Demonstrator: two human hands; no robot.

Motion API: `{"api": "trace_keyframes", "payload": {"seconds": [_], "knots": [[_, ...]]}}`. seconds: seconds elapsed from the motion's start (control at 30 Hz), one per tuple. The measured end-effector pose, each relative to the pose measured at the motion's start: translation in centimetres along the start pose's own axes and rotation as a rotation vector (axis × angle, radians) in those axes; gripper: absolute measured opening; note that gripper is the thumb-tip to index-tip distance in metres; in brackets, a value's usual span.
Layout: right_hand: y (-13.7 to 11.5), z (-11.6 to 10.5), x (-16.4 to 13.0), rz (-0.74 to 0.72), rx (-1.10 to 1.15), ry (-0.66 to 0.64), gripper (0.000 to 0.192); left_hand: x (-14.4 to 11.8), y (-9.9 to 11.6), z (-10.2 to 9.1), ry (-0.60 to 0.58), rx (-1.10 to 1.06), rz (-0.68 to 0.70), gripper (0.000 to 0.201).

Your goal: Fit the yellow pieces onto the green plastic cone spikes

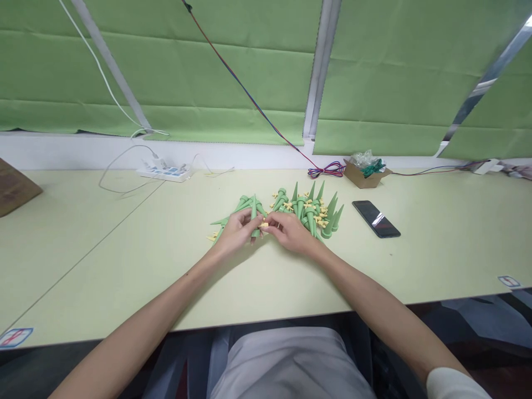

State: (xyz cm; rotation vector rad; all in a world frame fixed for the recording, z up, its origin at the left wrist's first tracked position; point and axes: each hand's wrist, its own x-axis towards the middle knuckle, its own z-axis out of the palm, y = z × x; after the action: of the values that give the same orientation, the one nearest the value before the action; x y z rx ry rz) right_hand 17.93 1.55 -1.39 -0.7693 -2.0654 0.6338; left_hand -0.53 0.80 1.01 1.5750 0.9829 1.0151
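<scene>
At the far 9 o'clock edge of the pale surface [103,255] lies the corner of a brown cardboard box [14,188]. Toward 11 o'clock sits a white power strip [166,173] with white cables looping around it.

Near the middle, the left hand [236,233] has its fingers [248,220] wrapped around a green spike [254,217], a slim plastic cone standing nearly upright in the grip. A few more green cones lie fanned out just behind and to the left of this hand, with a small yellow piece [211,237] on the surface at its 9 o'clock side.

The right hand [291,231] meets the left at the centre; its fingers [274,220] are pinched together on a small yellow part [264,224] that touches the held spike near its lower end.

Just beyond the right hand, at its 1 o'clock, is a pile of green spikes [313,209] mixed with yellow pieces, points sticking up and outward.

Further right, at 3 o'clock from the pile and apart from it, a black phone [376,218] lies flat. Behind it, toward 1 o'clock, an open cardboard tray [362,175] holds clear wrapping and something green, with a bundle of coloured wires [326,169] beside it.
</scene>
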Motion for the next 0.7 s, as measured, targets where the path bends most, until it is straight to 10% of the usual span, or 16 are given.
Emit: {"api": "trace_keyframes", "payload": {"seconds": [0.7], "knots": [[-0.29, 0.08, 0.08, 0.006, 0.057, 0.041, 0.010, -0.04, 0.44, -0.08, 0.030, -0.068, -0.040, 0.032]]}}
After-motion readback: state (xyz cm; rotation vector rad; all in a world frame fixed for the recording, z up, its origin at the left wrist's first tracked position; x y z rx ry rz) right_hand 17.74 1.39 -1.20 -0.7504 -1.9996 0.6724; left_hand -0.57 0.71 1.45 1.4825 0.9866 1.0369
